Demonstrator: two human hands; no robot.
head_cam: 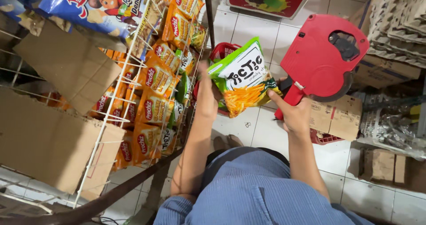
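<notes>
Beside the white wire rack [133,61] on the left, your left hand [205,81] closes round the near-left edge of a green snack bag [243,81], holding it up with its printed face toward you. Your right hand [293,114] grips the handle of a red price-label gun [320,58], forefinger stretched along it, the gun's body just right of the bag and almost touching it. Orange packets [155,78] hang in rows on the rack. A red basket [222,52] sits on the tiled floor [257,30] beyond the bag; cardboard boxes [337,116] stand right.
</notes>
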